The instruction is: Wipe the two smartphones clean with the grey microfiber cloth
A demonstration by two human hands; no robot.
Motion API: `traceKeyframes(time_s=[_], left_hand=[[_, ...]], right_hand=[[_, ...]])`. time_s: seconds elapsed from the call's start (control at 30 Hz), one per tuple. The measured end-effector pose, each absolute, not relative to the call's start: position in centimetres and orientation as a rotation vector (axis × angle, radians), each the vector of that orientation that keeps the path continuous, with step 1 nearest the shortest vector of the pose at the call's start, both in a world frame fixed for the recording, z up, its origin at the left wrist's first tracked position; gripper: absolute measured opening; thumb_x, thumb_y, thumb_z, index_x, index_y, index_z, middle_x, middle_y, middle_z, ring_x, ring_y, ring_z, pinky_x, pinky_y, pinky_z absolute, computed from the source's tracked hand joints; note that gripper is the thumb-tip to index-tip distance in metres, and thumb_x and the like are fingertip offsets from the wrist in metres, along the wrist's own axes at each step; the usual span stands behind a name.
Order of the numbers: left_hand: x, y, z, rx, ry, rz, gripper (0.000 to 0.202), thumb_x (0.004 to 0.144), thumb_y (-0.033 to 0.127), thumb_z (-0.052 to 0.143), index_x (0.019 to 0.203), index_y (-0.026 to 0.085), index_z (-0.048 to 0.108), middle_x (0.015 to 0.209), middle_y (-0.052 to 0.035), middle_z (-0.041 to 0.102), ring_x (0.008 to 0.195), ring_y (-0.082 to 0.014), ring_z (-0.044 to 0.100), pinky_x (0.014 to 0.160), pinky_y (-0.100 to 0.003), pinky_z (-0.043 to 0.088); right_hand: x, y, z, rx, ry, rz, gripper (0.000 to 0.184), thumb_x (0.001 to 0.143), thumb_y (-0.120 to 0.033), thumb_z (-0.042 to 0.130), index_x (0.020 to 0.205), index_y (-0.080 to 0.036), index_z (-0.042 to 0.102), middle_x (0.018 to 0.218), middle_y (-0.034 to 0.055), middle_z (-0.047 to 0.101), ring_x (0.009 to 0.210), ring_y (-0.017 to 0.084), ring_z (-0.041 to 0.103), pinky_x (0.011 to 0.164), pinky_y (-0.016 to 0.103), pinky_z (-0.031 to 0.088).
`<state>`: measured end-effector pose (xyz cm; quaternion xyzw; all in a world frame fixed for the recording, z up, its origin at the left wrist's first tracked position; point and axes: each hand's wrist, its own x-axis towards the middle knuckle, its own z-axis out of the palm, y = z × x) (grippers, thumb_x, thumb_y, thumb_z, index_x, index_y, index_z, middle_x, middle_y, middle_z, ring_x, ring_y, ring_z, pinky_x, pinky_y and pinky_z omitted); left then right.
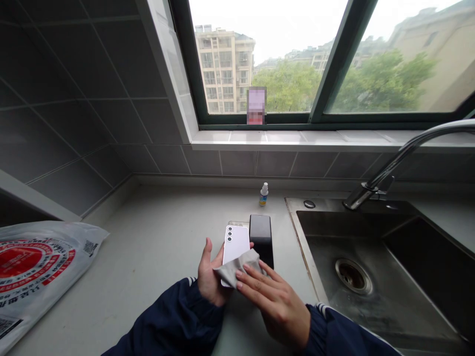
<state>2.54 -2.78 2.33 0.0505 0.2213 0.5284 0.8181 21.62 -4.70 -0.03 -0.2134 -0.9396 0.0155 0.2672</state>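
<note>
A pale lilac smartphone (236,243) lies back side up in my left hand (212,277), its camera lenses at the upper left. The left thumb points up at the side, and fingertips show past the phone's right edge. Over the phone's lower part my right hand (272,299) presses a thin grey cloth (237,267), fingers stretched across it. Just beyond the phone stands a glossy black box-like object (261,232). A clear, flat item (238,223), partly hidden by the phone, lies beside it. Farther back is a small white-capped bottle (263,195) with a blue and yellow label.
On the right, a steel sink (293,217) with a chrome faucet (386,173) is set into the light counter (166,237). A printed plastic bag (40,267) lies at the left. Behind the counter are grey wall tiles and a window sill (282,141).
</note>
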Motion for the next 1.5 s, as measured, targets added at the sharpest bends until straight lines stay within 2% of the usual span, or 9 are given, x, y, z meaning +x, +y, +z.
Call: traceKeyframes(time_s=[0.17, 0.33, 0.53, 0.63, 0.8, 0.87, 1.07, 1.37, 1.5], left_hand=[[2.7, -2.8, 2.2, 0.113, 0.465, 1.129, 0.089, 0.089, 0.069, 0.036, 0.15, 0.006, 0.03, 0.129, -0.0258, 0.061, 0.103, -0.0346, 0.066, 0.104, -0.047, 0.037], [2.9, -2.9, 2.3, 0.087, 0.472, 1.133, 0.088, 0.089, 0.069, 0.037, 0.15, 0.005, 0.031, 0.127, -0.0253, 0.062, 0.106, -0.0348, 0.065, 0.104, -0.047, 0.038], [3.4, -3.5, 2.4, 0.067, 0.431, 1.108, 0.085, 0.09, 0.068, 0.036, 0.151, 0.01, 0.03, 0.133, -0.0237, 0.059, 0.118, -0.0379, 0.059, 0.106, -0.052, 0.036], [3.7, -4.0, 2.3, 0.086, 0.386, 1.088, 0.084, 0.09, 0.068, 0.036, 0.153, 0.013, 0.026, 0.135, -0.023, 0.057, 0.12, -0.0377, 0.058, 0.107, -0.053, 0.035], [4.0, -4.4, 1.7, 0.09, 0.347, 1.04, 0.087, 0.088, 0.068, 0.041, 0.155, 0.018, 0.018, 0.134, -0.0213, 0.058, 0.12, -0.0365, 0.059, 0.107, -0.052, 0.036], [4.1, -4.5, 1.4, 0.093, 0.353, 1.022, 0.086, 0.088, 0.067, 0.042, 0.155, 0.019, 0.018, 0.132, -0.0207, 0.059, 0.119, -0.0354, 0.06, 0.107, -0.05, 0.038], [4.0, -4.3, 1.7, 0.103, 0.37, 1.071, 0.079, 0.093, 0.062, 0.036, 0.153, 0.014, 0.024, 0.132, -0.0219, 0.059, 0.121, -0.0337, 0.059, 0.107, -0.049, 0.039], [3.3, -3.4, 2.8, 0.078, 0.409, 1.106, 0.078, 0.091, 0.061, 0.04, 0.153, 0.015, 0.029, 0.137, -0.0208, 0.057, 0.122, -0.0365, 0.057, 0.11, -0.051, 0.034], [3.5, -3.6, 2.5, 0.065, 0.394, 1.114, 0.08, 0.092, 0.063, 0.038, 0.154, 0.013, 0.024, 0.137, -0.0219, 0.056, 0.123, -0.0361, 0.056, 0.11, -0.051, 0.034]], right_hand=[[21.7, -4.6, 0.0, -0.556, -2.5, 0.013, 0.045, 0.095, -0.005, 0.036, 0.138, -0.011, 0.052, 0.148, 0.0071, 0.047, 0.143, 0.022, 0.035, 0.119, 0.047, 0.031], [21.5, -4.6, 0.3, -0.567, -2.476, -0.009, 0.038, 0.098, -0.008, 0.042, 0.133, -0.011, 0.056, 0.145, 0.0074, 0.051, 0.142, 0.021, 0.037, 0.121, 0.045, 0.028], [21.3, -4.9, 0.3, -0.571, -2.496, -0.03, 0.035, 0.098, -0.011, 0.047, 0.132, -0.014, 0.057, 0.145, 0.0049, 0.051, 0.143, 0.023, 0.037, 0.123, 0.054, 0.013], [21.1, -5.3, 0.2, -0.557, -2.491, -0.044, 0.035, 0.097, -0.012, 0.051, 0.131, -0.015, 0.059, 0.145, 0.0042, 0.051, 0.144, 0.025, 0.035, 0.123, 0.055, 0.013], [20.4, -5.8, 0.4, -0.605, -2.479, -0.084, 0.037, 0.094, -0.013, 0.056, 0.13, -0.018, 0.06, 0.148, 0.0022, 0.048, 0.146, 0.034, 0.026, 0.119, 0.067, 0.007], [20.2, -5.8, 0.6, -0.638, -2.466, -0.098, 0.038, 0.093, -0.014, 0.058, 0.13, -0.019, 0.06, 0.148, 0.0016, 0.048, 0.146, 0.036, 0.023, 0.118, 0.068, 0.005], [20.4, -5.7, 1.0, -0.73, -2.48, -0.101, 0.044, 0.093, -0.023, 0.062, 0.136, -0.016, 0.056, 0.15, 0.006, 0.045, 0.147, 0.038, 0.018, 0.118, 0.067, 0.009], [21.2, -4.8, 0.5, -0.805, -2.497, -0.06, 0.043, 0.095, -0.02, 0.056, 0.138, -0.015, 0.053, 0.151, 0.0067, 0.044, 0.148, 0.037, 0.013, 0.117, 0.067, 0.018], [21.0, -5.2, 0.6, -0.789, -2.495, -0.065, 0.043, 0.094, -0.019, 0.056, 0.137, -0.014, 0.054, 0.151, 0.0056, 0.044, 0.148, 0.037, 0.014, 0.119, 0.065, 0.014]])
